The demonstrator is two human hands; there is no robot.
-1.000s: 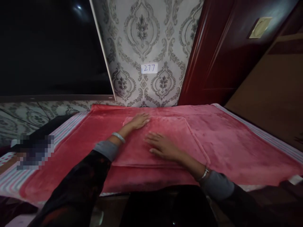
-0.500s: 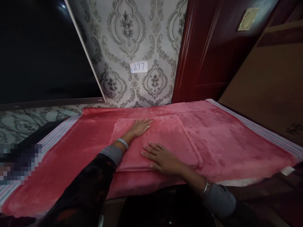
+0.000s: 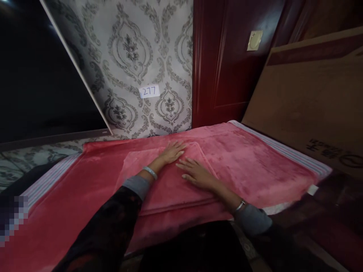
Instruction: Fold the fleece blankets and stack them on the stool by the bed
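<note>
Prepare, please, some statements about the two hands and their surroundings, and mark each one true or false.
1. The left hand and the right hand are both over the folded pink plush fabric. True.
2. The left hand is clenched into a fist. False: it is open, palm down.
3. The paper label on the patterned wallpaper reads 277. True.
4. The brown cardboard stands left of the folded fabric. False: it stands on the right.

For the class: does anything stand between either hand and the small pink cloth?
Nothing visible does. The left hand and right hand lie spread over the small cloth, seemingly touching it directly; the large cloth is underneath.
</note>
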